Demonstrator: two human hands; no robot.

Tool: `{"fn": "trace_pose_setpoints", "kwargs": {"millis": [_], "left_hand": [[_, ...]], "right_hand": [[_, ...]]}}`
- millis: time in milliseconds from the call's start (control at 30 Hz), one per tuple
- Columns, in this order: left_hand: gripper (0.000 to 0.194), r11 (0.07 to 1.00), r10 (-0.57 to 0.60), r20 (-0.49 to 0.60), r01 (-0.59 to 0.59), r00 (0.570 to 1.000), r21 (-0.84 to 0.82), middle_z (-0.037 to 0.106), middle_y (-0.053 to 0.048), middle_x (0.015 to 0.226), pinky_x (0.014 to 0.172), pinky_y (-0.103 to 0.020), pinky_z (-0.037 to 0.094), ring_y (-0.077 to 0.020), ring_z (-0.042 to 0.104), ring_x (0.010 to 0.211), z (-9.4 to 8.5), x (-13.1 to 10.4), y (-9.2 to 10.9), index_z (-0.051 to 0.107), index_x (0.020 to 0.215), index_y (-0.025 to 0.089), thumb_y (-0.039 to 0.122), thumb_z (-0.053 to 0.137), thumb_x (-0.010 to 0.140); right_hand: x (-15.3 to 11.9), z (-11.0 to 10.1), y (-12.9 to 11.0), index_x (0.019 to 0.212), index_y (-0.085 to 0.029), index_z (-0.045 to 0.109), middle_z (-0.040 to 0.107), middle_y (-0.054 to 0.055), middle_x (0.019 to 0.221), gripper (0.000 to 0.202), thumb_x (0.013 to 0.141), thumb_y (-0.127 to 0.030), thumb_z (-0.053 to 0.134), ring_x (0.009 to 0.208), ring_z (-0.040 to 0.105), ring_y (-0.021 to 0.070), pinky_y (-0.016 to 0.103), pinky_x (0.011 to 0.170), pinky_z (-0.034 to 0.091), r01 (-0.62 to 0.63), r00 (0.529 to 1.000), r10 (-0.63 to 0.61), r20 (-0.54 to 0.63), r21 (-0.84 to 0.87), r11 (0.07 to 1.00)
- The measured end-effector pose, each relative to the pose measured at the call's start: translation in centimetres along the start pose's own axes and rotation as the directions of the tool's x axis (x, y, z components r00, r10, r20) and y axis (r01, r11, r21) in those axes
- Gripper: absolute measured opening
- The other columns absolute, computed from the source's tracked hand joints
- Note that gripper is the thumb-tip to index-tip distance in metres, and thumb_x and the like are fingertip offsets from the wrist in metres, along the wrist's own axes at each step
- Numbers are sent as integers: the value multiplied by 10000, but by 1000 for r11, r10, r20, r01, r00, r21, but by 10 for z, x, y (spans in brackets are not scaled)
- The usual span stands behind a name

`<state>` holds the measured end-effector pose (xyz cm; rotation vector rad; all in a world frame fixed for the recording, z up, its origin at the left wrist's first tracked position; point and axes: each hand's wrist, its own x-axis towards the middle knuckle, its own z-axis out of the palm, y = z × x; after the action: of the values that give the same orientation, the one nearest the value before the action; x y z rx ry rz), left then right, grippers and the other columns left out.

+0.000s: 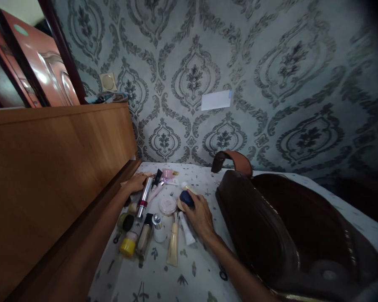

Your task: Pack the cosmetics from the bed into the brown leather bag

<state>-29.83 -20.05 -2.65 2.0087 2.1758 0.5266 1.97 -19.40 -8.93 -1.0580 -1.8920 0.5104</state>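
We see the small items spread across the white patterned cloth (164, 279), sorting or setting-out apparently well under way. Our right hand (201, 214) has its fingers closed around a dark blue item (187, 199), just to the right of the round pale compact (168, 205); whether it is lifted or resting, we cannot tell. Our left hand (137, 183) reaches to the far left side of the group, near the silver tube (144, 199) — its fingertips are too blurred for us to say whether they hold anything.

As for what looks done, the pale yellow tube (173, 245), white tube (187, 229), silver-capped white bottle (158, 228), black-capped bottle (145, 235) and yellow jar (128, 245) lie or stand apart from both hands, in a loose cluster rather than neat rows. The pink bottle (168, 173) lies at the back.

What seems left is the dark blue item, not yet released, and whatever our left hand is at. The brown bag (248, 222) sits to our right, untouched — we cannot make out its contents.
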Motion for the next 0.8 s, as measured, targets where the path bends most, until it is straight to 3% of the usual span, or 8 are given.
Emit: {"fn": "trace_pose_setpoints", "kwargs": {"millis": [267,467,633,800], "left_hand": [[363,962,-101,-95,72,990,-265,601,-94,1265,891,-451,545,-230,625,1068,-20,-14,2,576,1243,181,360,607,929],[379,777,-146,-150,19,978,-630,648,-89,1178,866,-423,553,-216,652,1010,-40,-49,16,592,1203,162,366,659,890],[619,593,-116,-142,-45,983,-804,711,-114,1111,893,-373,524,-241,684,990,-48,-80,48,623,1167,163,424,840,650],[599,525,-56,-141,-91,989,-846,701,-110,1172,938,-364,490,-259,658,1062,-56,-103,98,656,1148,184,357,857,611]], "right_hand": [[-11,-2,0,1291,-193,580,592,120,1133,450,876,-362,538,1093,559,271,458,969,471,59,997,-52,-57,134,989],[-12,0,-1,1205,-181,618,598,133,1122,371,888,-331,498,1079,560,275,471,959,476,99,988,-82,-134,126,987],[-14,2,2,1226,-193,604,605,134,1131,382,888,-328,491,1091,569,279,484,971,475,133,985,-110,-131,183,974],[-18,0,3,1248,-199,597,611,142,1178,403,880,-332,498,1141,553,292,518,1014,446,101,990,-77,-115,221,970]]}}
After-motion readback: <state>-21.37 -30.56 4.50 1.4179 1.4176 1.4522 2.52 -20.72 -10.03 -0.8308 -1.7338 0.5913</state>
